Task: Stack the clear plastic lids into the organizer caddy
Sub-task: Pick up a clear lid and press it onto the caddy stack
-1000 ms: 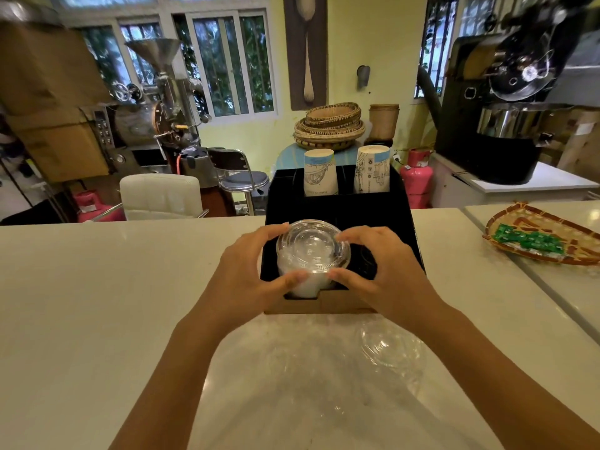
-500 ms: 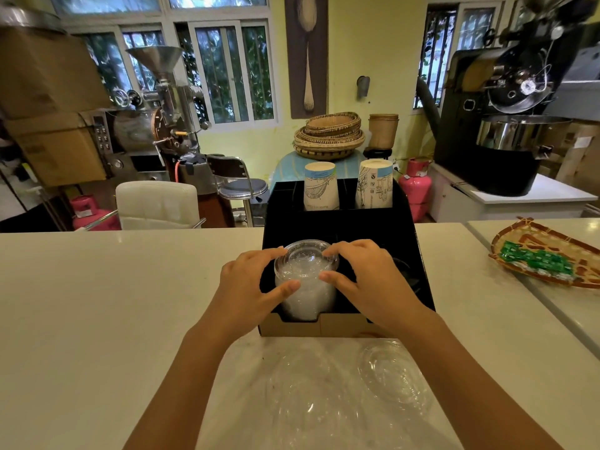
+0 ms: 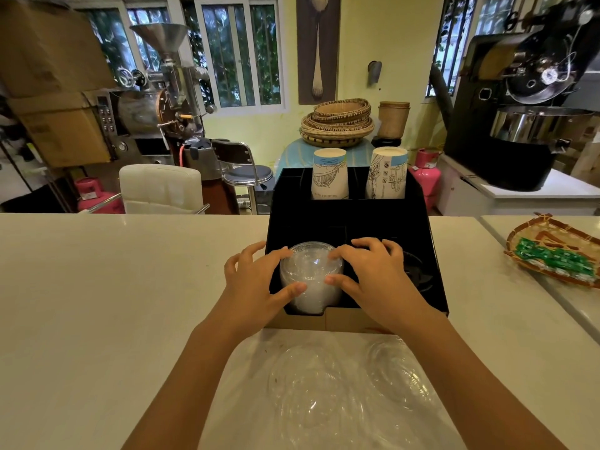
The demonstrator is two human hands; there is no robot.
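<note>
- Inside the front-left slot of the black organizer caddy (image 3: 425, 241), the stack of clear dome lids (image 3: 311, 280) is sitting lower than 1 second ago, nearly seated.
- Both the left hand (image 3: 256, 284) and right hand (image 3: 373, 277) are grasping its sides, fingers curled.
- Slot walls are crowding both hands; 2 paper cups (image 3: 329, 173) are standing well behind, and loose lids (image 3: 324, 394) are waiting on the counter.

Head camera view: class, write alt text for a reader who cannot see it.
Both hands, left hand and right hand, press a stack of clear plastic lids into the front-left slot of a black organizer caddy on a white counter. Two paper cups stand at its back.
</note>
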